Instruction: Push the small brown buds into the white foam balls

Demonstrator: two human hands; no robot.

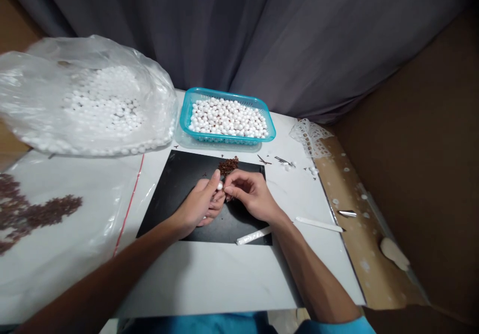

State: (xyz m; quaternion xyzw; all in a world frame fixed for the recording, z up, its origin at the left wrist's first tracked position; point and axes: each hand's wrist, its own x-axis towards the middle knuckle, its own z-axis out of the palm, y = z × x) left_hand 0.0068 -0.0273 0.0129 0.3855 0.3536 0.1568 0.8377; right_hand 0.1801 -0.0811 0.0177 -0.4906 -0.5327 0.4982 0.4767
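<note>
My left hand (198, 205) rests on a black mat (175, 184) and pinches a small white bead (220, 186) between thumb and fingers. My right hand (250, 193) meets it fingertip to fingertip, fingers pinched on something too small to make out. A little pile of brown bits (228, 166) lies on the mat just beyond both hands. Behind it stands a turquoise basket (186, 112) full of white beads.
A large clear bag of white beads (86, 99) sits at the left. Another clear bag with brown bits (33, 214) lies nearer. A white stick (319, 224) and a strand of beads (253, 235) lie by my right wrist. White lace (310, 137) is at the right.
</note>
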